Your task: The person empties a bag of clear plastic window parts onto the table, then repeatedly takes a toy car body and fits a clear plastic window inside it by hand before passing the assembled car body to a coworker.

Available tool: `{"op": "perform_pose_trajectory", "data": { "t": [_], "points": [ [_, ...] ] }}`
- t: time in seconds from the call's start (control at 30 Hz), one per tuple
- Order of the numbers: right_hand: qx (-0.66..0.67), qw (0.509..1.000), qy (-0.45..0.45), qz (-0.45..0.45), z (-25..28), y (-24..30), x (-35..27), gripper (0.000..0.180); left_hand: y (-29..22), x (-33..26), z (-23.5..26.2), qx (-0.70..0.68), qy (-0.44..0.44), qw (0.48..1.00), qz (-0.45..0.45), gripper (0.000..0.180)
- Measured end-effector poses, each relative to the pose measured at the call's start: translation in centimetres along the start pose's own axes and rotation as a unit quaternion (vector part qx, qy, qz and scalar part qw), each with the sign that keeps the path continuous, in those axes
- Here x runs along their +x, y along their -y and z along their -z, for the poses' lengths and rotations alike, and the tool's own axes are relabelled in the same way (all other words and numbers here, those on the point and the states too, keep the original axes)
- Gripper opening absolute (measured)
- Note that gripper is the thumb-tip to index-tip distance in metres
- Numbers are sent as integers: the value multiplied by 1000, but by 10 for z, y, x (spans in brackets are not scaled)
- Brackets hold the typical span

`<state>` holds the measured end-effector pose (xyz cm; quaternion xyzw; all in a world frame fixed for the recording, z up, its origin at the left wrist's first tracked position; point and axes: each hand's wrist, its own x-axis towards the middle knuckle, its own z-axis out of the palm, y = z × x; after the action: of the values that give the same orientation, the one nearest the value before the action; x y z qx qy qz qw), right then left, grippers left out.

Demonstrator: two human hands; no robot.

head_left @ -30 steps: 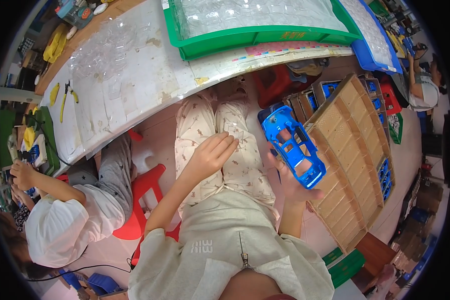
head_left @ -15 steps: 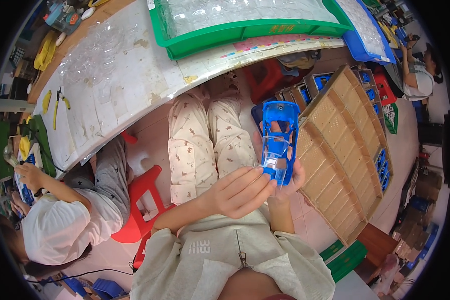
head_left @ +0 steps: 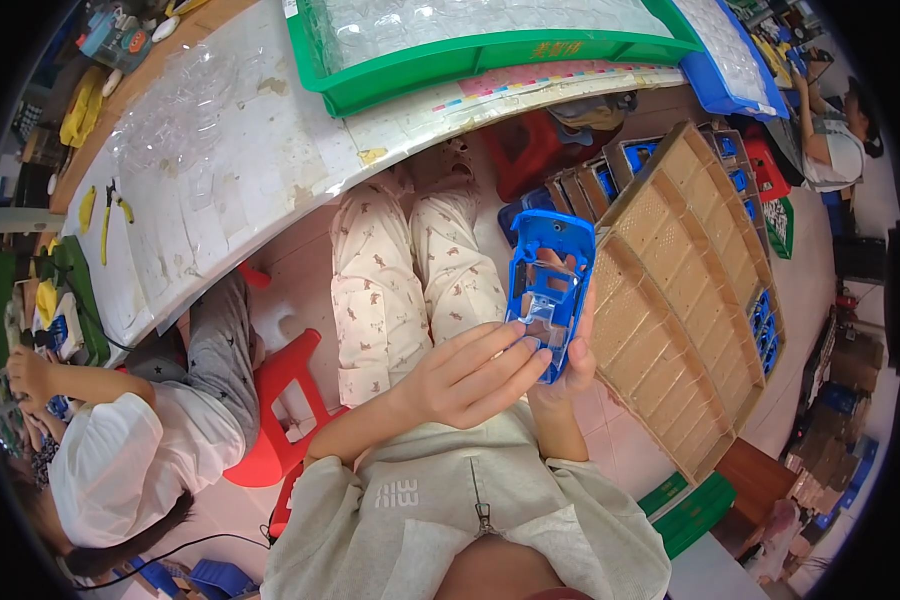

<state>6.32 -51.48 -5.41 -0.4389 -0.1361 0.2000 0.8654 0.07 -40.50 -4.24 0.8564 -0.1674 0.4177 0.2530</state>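
Observation:
A blue plastic toy car body shell (head_left: pixel 555 232) stands out over my lap, right of my knees, with its long side running away from me. My right hand (head_left: pixel 578 372) is closed round its right side and near end. Inside the shell's openings lies a clear plastic window piece (head_left: pixel 547 308). My left hand (head_left: pixel 460 380) grips the near end of this piece, with its fingertips against the shell's near left edge. My left thumb is hidden beneath.
Cardboard divider trays (head_left: pixel 670 300) stand to the right, some holding blue shells. A green crate (head_left: pixel 510 60) of clear parts and a pile of clear pieces (head_left: pixel 175 125) sit on the table. Pliers (head_left: pixel 107 225) lie at its left. A co-worker (head_left: pixel 120 440) sits on the left.
The shell has turned and tilted slightly in my right hand, its far end shifting left and nearer. The clear piece now sits lower in it. The left co-worker's hand has moved left.

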Motion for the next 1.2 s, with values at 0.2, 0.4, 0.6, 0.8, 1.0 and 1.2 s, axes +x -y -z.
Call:
{"op": "perform_pose_trajectory", "data": {
  "t": [0.2,0.4,0.6,0.8,1.0,1.2],
  "points": [
    [25,999,-27,-34,-5,1,-2,82,-1,-4,1,69,-17,997,12,30],
    [33,998,-32,-49,-3,-3,-2,77,-7,-4,-1,156,4,986,54,29],
    [62,996,-16,-67,3,-7,-3,77,-5,-3,0,165,78,980,80,34],
    [24,998,-2,-59,-6,2,0,79,-9,0,4,107,139,971,163,47],
    [95,991,16,-97,-6,1,-3,78,-3,10,6,43,-75,970,225,30],
    [99,989,47,-96,-7,-3,-8,78,22,19,2,-236,13,869,436,16]
  ]
}}
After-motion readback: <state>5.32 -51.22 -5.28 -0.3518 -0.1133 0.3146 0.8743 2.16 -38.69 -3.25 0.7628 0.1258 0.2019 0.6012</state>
